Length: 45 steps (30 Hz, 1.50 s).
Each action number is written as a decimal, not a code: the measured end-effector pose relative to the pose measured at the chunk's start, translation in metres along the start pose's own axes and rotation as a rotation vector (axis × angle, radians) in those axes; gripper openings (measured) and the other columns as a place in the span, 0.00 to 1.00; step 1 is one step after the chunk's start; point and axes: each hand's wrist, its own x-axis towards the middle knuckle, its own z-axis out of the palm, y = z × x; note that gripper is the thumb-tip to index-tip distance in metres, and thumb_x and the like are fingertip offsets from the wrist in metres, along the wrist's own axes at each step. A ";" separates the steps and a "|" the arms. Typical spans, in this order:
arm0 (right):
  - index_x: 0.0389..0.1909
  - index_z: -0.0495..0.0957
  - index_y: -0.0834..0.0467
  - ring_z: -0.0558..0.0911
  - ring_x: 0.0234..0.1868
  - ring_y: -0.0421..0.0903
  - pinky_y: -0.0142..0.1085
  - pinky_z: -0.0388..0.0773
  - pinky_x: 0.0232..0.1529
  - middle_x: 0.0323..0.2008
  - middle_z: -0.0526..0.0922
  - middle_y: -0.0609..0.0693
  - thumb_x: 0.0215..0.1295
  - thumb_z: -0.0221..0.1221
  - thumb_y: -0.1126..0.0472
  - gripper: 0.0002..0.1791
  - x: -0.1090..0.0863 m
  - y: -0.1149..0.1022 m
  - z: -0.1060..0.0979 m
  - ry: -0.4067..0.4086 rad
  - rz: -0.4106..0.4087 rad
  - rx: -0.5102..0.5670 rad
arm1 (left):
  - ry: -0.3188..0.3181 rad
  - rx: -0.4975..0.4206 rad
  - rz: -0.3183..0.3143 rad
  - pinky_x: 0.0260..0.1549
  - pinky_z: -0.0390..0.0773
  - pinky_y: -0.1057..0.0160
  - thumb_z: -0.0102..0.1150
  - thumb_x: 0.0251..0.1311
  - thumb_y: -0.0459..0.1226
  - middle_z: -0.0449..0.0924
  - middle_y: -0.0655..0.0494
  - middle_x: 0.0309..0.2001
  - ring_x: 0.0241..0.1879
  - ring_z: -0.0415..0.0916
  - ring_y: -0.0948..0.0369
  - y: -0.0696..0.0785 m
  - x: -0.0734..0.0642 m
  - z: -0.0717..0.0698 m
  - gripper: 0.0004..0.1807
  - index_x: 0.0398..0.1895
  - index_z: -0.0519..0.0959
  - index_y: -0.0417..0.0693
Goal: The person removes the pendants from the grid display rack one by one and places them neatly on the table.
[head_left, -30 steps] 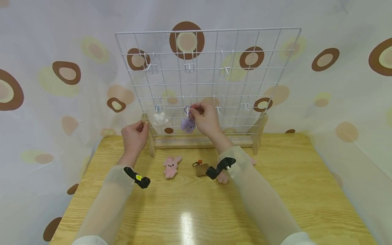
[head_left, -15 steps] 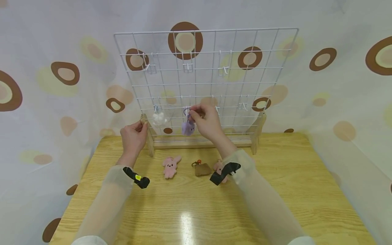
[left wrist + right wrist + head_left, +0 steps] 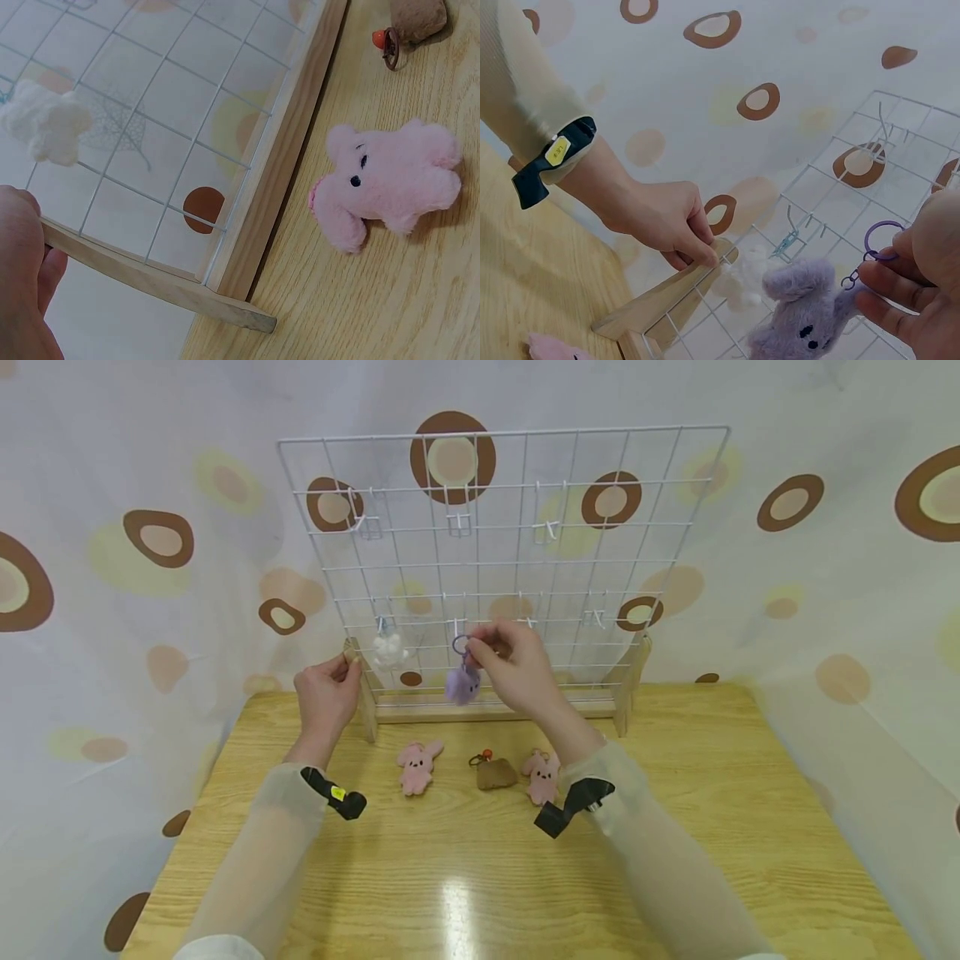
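Observation:
My right hand (image 3: 517,664) pinches a purple plush keychain (image 3: 462,686) by its purple ring (image 3: 881,238) and short chain. In the head view the ring overlaps the lower end of a white hook on the wire grid rack (image 3: 480,562), and the plush dangles below. My left hand (image 3: 327,696) grips the top of the rack's left wooden post (image 3: 150,270) between thumb and fingers. Close to that hand, a white fluffy keychain (image 3: 389,651) hangs from a hook by a light blue ring.
On the wooden table (image 3: 465,843) in front of the rack lie a pink plush (image 3: 416,768), a brown plush (image 3: 496,774) with a ring and orange bead, and another pink plush (image 3: 542,778). More white hooks (image 3: 550,530) stick out from the grid.
My right hand has moved slightly down and toward me with the purple keychain, whose ring now shows more. The right forearm has shifted right, uncovering a pink plush. My left hand stays put.

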 end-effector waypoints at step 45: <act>0.45 0.84 0.63 0.87 0.41 0.50 0.35 0.85 0.43 0.41 0.88 0.52 0.78 0.59 0.69 0.05 -0.121 0.013 -0.078 -0.225 0.051 -0.139 | 0.017 0.022 0.040 0.27 0.75 0.79 0.65 0.74 0.40 0.91 0.44 0.38 0.35 0.90 0.55 -0.004 0.002 0.001 0.13 0.46 0.91 0.38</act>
